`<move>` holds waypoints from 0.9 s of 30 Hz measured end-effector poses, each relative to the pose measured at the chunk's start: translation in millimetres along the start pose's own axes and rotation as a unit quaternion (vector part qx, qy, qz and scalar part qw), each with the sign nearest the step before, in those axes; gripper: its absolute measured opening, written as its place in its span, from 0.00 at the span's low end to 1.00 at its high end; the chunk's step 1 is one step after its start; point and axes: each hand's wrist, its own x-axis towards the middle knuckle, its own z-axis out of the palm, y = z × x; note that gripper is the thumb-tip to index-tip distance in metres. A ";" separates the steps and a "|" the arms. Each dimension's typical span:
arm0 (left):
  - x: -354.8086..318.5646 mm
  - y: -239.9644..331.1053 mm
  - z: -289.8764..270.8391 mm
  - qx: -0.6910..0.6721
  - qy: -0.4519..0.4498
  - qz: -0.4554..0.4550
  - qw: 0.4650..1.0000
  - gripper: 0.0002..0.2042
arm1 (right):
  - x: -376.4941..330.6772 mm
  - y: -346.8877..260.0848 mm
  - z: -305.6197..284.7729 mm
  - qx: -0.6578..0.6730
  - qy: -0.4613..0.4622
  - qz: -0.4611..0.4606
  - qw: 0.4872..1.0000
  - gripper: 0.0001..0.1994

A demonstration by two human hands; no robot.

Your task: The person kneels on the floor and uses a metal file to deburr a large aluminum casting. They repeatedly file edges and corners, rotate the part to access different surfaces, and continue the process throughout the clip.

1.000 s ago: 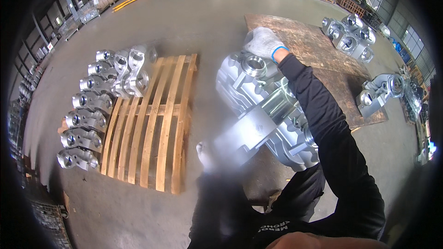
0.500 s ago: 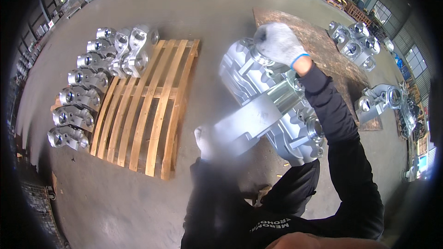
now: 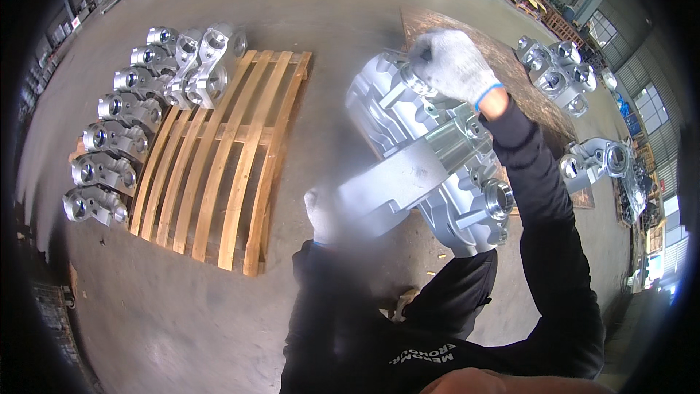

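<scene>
A large silver-grey metal casting (image 3: 408, 175) with a long flat arm and a shiny cylindrical section lies across other grey castings (image 3: 467, 211) with round machined bores. My left hand (image 3: 315, 215), in a light glove, grips the near-left end of the flat arm; a blurred patch in the picture hides part of its fingers. Above the far side of the castings is my right hand (image 3: 453, 66), in a grey-white glove with a blue cuff. Its fingers are curled closed beside a ringed bore (image 3: 417, 80), and what they hold, if anything, is hidden.
At left, a wooden pallet (image 3: 226, 153) carries several silver castings (image 3: 120, 142) in rows. A worn brown board (image 3: 503, 51) lies beyond my right arm, with more castings (image 3: 558, 73) on and beside it. Small brass-coloured pieces (image 3: 442, 256) lie on the floor near my leg.
The view has shifted slightly, so the pallet appears a little farther left and higher. My right hand has moved slightly rightward; my left hand stays at the casting's end.
</scene>
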 end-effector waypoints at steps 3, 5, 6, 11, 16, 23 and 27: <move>1.2 0.9 4.0 -0.011 0.015 -0.030 0.999 0.10 | 1.9 -4.9 -0.3 -0.002 0.030 -0.074 0.997 0.09; 0.0 2.4 6.9 0.080 0.037 -0.021 0.996 0.11 | 3.1 -5.8 -2.9 0.008 0.036 -0.081 0.996 0.09; -1.0 3.1 8.2 0.071 0.036 -0.010 0.997 0.11 | 4.2 -5.7 -4.4 0.008 0.009 -0.092 0.996 0.09; -6.6 4.6 9.0 0.010 0.016 -0.019 1.000 0.12 | 3.6 -0.5 -9.3 -0.010 0.025 -0.109 0.994 0.17; -0.1 0.0 -1.1 0.029 0.011 -0.026 0.999 0.13 | 3.7 -2.6 -3.7 0.021 -0.039 -0.034 0.998 0.14; 2.5 -5.2 -6.6 0.006 -0.037 -0.021 0.999 0.12 | 4.5 6.7 0.0 0.022 0.005 -0.105 0.994 0.09; -3.6 -0.2 -2.7 0.023 -0.016 0.001 1.000 0.11 | 3.1 10.9 1.9 -0.006 0.004 -0.131 0.991 0.09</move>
